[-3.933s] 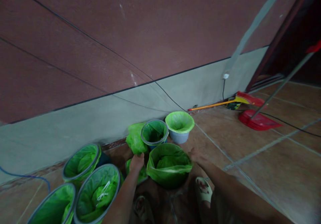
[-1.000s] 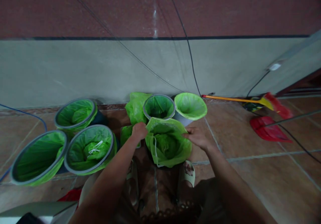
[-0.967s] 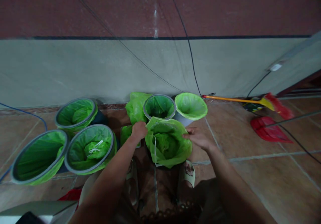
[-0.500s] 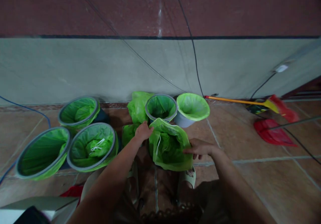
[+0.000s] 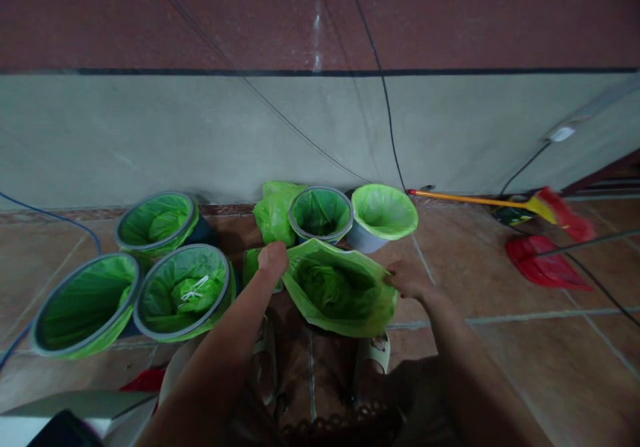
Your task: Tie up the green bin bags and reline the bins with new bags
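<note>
Trainee: State the position of the green liner bag [image 5: 345, 323].

Instructor: Centre of the scene, near side of the grey-rimmed bin [image 5: 321, 210], between the two hands. Its mouth is spread wide and faces up. Whether a container supports it from below is hidden.

Trainee: State of each hand?

Instructor: The left hand [image 5: 274, 260] is clenched on the left edge of the mouth. The right hand [image 5: 406, 280] appears to pinch the right edge; its fingertips are dark, so finger detail is unclear.

Trainee: Expected handling?

Instructor: Judged by its folds, the bag is light, limp thin film. It likely slides between dry fingers and may tear under a sharp pull. Grip the rim at two opposite points, with a fold gathered under the thumb; a single grip probably lets the mouth collapse.

Trainee: Contents?

Instructor: Bunched green plastic, toward the left of the interior. What it wraps, if anything, cannot be told.

Trainee: Other containers?

Instructor: Three lined bins at left. The far bin [image 5: 143, 223] holds crumpled green film. The near-left bin [image 5: 85, 307] shows film bunched at its right side. The near-right bin [image 5: 200, 257] holds a green bundle [image 5: 195, 293] with a white tie. Right of the grey-rimmed bin, a pale pail [image 5: 367, 239] carries a liner folded over its rim.
</note>
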Action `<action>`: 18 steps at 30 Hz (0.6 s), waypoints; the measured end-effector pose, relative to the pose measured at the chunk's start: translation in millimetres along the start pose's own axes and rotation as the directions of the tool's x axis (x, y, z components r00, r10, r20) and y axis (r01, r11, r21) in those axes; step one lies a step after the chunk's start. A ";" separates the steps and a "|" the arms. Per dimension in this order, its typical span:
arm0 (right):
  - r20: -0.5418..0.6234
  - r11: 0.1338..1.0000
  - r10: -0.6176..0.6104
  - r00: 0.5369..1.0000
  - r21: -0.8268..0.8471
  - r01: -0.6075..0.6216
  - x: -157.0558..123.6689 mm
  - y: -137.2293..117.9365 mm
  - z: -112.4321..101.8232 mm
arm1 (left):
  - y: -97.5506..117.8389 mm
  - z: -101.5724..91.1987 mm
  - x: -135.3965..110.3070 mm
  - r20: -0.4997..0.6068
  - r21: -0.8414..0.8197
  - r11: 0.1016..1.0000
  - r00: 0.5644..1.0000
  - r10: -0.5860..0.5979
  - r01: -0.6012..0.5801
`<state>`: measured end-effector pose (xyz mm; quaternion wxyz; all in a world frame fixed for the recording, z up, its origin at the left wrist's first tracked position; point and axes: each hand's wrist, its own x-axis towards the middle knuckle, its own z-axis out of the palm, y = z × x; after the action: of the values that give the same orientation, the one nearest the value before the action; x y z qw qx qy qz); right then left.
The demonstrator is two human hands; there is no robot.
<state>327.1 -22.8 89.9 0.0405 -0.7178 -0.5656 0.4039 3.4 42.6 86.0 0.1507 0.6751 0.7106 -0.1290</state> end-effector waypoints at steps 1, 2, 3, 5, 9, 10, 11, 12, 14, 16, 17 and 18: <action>0.009 0.997 0.071 0.997 -0.037 -0.070 -0.7 5.7 -5.0 | -1.9 -0.8 -0.4 -0.003 -0.003 1.000 1.000 -0.013 0.013; 0.023 0.987 0.139 0.990 -0.082 -0.136 -1.1 11.2 -9.4 | -3.6 -1.3 -0.6 -0.009 -0.011 1.000 1.000 -0.024 0.024; 0.037 0.974 0.195 0.980 -0.120 -0.190 -1.3 15.8 -13.0 | -4.9 -1.7 -0.7 -0.019 -0.023 0.999 0.999 -0.039 0.039; 0.066 0.948 0.250 0.966 -0.222 -0.230 -0.8 21.4 -16.5 | -6.1 -2.2 -0.8 -0.040 -0.055 0.996 0.997 -0.072 0.070; -0.008 0.890 0.153 0.988 -0.435 -0.141 1.1 16.2 -8.9 | -3.0 -2.5 -1.3 -0.029 -0.087 0.990 0.993 -0.113 0.110; -0.052 0.880 0.125 0.991 -0.456 -0.135 1.6 12.1 -5.0 | -1.8 -2.5 -1.8 -0.021 -0.083 0.991 0.994 -0.105 0.103; -0.095 0.877 0.106 0.990 -0.460 -0.138 2.1 7.3 -0.7 | -0.6 -2.4 -2.4 -0.015 -0.077 0.993 0.996 -0.092 0.091; -0.125 0.881 0.088 0.988 -0.452 -0.136 2.6 2.0 3.6 | 0.5 -2.3 -3.3 -0.016 -0.071 0.995 0.998 -0.069 0.067; -0.129 0.895 0.036 0.991 -0.436 -0.089 3.4 -9.4 12.3 | 2.9 -1.7 -5.4 -0.039 -0.057 0.998 0.999 0.012 -0.014; -0.060 0.900 -0.058 0.997 -0.435 0.026 3.7 -20.2 21.2 | 6.2 0.3 -8.3 -0.075 -0.041 0.986 0.985 0.156 -0.159; -0.021 0.894 -0.108 0.994 -0.439 0.088 3.7 -24.8 25.8 | 8.5 2.0 -9.9 -0.084 -0.030 0.969 0.967 0.241 -0.245; 0.016 0.884 -0.150 0.988 -0.446 0.142 3.4 -28.6 30.4 | 11.2 4.3 -11.5 -0.083 -0.019 0.945 0.942 0.324 -0.327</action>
<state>285.9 -21.8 82.4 -0.0893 -0.6671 -0.6951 0.2527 15.3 30.9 86.7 0.1528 0.7853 0.5966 -0.0638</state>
